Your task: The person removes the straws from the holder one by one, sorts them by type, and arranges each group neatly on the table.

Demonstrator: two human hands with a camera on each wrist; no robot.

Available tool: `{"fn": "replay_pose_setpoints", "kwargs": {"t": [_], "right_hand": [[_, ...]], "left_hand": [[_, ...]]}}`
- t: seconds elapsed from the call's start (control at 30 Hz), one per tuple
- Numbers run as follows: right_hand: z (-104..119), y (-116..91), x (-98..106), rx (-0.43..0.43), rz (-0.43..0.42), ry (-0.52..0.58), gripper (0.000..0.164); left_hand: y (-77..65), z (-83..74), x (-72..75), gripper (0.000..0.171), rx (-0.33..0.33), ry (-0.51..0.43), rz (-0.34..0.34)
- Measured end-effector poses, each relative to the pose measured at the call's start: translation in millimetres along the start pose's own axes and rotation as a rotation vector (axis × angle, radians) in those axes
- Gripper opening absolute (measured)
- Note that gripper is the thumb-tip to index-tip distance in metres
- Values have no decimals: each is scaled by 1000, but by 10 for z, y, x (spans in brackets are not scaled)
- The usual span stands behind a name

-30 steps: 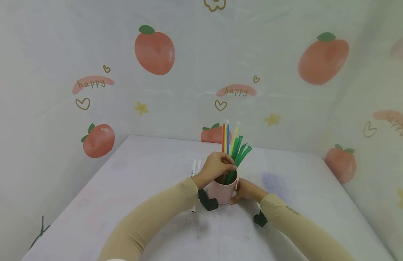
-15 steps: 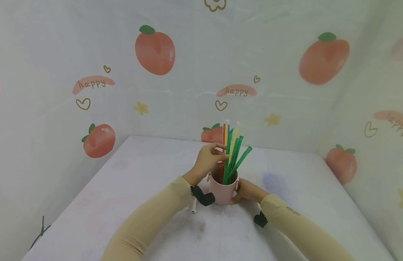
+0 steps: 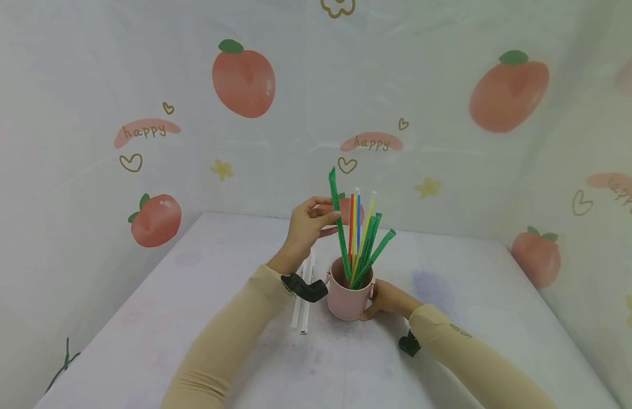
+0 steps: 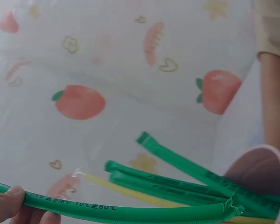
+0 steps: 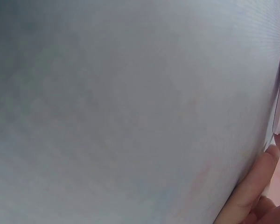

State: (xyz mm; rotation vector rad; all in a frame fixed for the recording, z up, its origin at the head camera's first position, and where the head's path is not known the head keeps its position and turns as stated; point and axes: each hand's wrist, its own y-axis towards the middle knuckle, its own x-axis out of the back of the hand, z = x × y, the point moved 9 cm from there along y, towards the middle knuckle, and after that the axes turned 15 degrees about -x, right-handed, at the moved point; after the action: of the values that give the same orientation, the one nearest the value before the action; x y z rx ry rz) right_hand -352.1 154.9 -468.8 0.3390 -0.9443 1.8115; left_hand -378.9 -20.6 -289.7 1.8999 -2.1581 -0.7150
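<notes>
My left hand pinches a straw in a green wrapper between thumb and fingers, upright with a slight lean. In the left wrist view the wrapped straw shows dark print, and its lower end is level with the mouth of a small pink bucket. In the bucket stand several more green-wrapped straws and some clear-wrapped ones, among them a blue straw and a yellow straw. My right hand grips the bucket's right side low down; in the right wrist view mostly fingers show.
White paper-wrapped straws lie on the pale table just left of the bucket, partly behind my left wrist. A black wrist camera sits under the left wrist. A fruit-print curtain hangs behind the table.
My left hand has drawn one green-wrapped straw up and to the left, away from the others in the bucket. The right hand and the bucket have stayed where they were.
</notes>
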Motion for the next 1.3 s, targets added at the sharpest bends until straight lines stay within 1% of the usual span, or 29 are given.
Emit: {"fn": "replay_pose_setpoints", "kwargs": {"t": [0.13,0.27,0.4,0.5,0.7,0.97,1.13,1.3], "right_hand": [[10,-5,3,-3,-7,-6,83],[18,-11,4,5,-7,-10,83],[17,-20,24,9,-16,-9,86],[11,-27,32,0,-29,-31,85],[20,-42,25,-11,-28,-44,81],[4,-21,12,-7,-22,-30,82],[-30,-1,27,-22,-33,-27,82],[-40,-2,20,-36,-26,-18,84]], "left_hand": [[71,-143,128,25,-19,-32,-52],[115,-240,252,26,-24,-29,-84],[133,-266,365,28,-10,8,-87],[130,-232,448,31,20,40,-73],[96,-71,664,33,97,124,-71],[18,229,922,37,215,222,-58],[-49,457,1025,39,289,267,-30],[-114,657,1086,38,327,301,6]]}}
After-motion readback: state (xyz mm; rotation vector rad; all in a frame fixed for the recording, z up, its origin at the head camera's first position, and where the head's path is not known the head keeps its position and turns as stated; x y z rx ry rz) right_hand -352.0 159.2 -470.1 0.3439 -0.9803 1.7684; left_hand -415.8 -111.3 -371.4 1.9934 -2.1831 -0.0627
